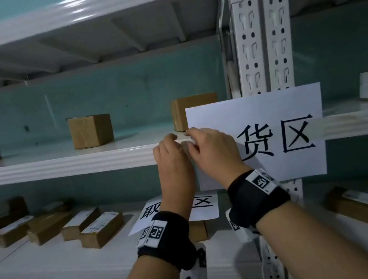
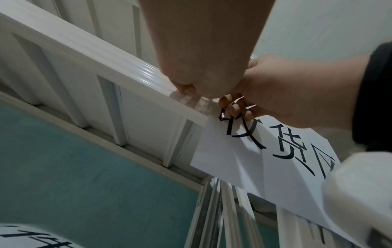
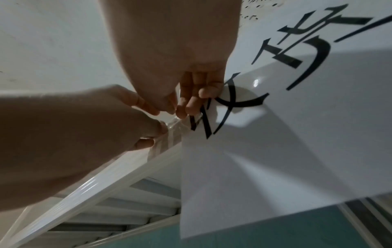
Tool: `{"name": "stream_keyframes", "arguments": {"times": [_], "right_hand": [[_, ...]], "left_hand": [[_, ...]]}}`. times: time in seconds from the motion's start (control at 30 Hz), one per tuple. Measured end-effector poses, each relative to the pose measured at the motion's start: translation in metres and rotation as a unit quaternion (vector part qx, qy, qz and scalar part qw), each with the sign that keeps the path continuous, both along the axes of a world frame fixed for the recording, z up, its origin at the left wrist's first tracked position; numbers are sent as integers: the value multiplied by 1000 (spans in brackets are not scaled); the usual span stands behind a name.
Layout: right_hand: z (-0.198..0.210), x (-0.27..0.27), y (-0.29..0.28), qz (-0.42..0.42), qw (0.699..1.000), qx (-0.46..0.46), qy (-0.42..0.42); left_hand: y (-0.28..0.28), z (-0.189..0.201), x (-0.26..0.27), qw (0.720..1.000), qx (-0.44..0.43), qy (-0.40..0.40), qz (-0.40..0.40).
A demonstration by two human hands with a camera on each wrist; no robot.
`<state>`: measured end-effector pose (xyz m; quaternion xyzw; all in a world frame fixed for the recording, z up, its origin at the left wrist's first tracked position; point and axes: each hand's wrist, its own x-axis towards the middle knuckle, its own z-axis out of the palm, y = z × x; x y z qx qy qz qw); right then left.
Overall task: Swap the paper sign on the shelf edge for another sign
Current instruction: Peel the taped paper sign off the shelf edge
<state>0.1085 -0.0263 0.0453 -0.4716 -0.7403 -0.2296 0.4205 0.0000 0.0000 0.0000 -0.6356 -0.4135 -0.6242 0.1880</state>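
Sign (image 1: 275, 138): white sheet w/ big black chars, hung on the front of the mid shelf edge (image 1: 61, 167), across the 2 posts (image 1: 251, 38). It's held by 1 clear tape (image 1: 317, 128) strip running over its face. Paper = thin, light, floppy; prob. creases or tears easily, esp. where tape grips it. Tape is sticky & crinkled at its left end. Best hold, imo: loose tape end plus sign's left edge. Peel low along the shelf edge, other hand steadying the sheet so it doesn't rip.

Left hand (image 1: 171, 156): fingers curled, thumb & fingertip nipping the lifted tape end at the shelf edge. Right hand (image 1: 214, 151): just beside it, also curled, fingertips (image 3: 196, 104) on sign's left edge, thumb alongside. Looks like a pinch on the paper there, not 100% sure.

Counts: 2 signs, i.e. this one & a spare sign (image 1: 203, 205) lying flat on the shelf below, partly behind the wrists. 1 tape strip seen. 4 boxes (image 1: 91, 130) on the sign's shelf, 1 partly behind the sign. Several flat ones below, some cut off, so no firm no.
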Motion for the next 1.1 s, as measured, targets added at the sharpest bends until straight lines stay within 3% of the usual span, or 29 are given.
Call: {"name": "stream_keyframes", "arguments": {"times": [0.13, 0.27, 0.33, 0.47, 0.53, 0.7, 0.8, 0.93, 1.1], "right_hand": [[-3, -4, 10, 15, 1000, 9, -16], [-11, -13, 18, 14, 1000, -12, -19], [-13, -17, 20, 10, 1000, -8, -20], [-15, -19, 23, 27, 999, 4, -19], [-15, -16, 25, 41, 999, 1, -20], [-18, -10, 31, 102, 995, 18, -6], [-25, -8, 31, 124, 992, -12, 14], [-21, -6, 21, 129, 988, -74, 34], [-25, -5, 2, 133, 989, -53, 48]], "left_hand": [[2, 2, -4, 998, -12, -56, -33], [2, 8, -7, 990, -84, -93, -66], [5, 8, -10, 994, -82, -65, -34], [9, 2, -17, 994, -56, 84, 48], [9, 2, -18, 992, -58, 96, 63], [1, 10, -22, 995, -69, 66, -14], [-1, 18, -31, 987, -120, 97, -52], [-14, 41, -35, 954, -210, 192, -98], [-43, 57, -42, 913, -300, 212, -176]]}}
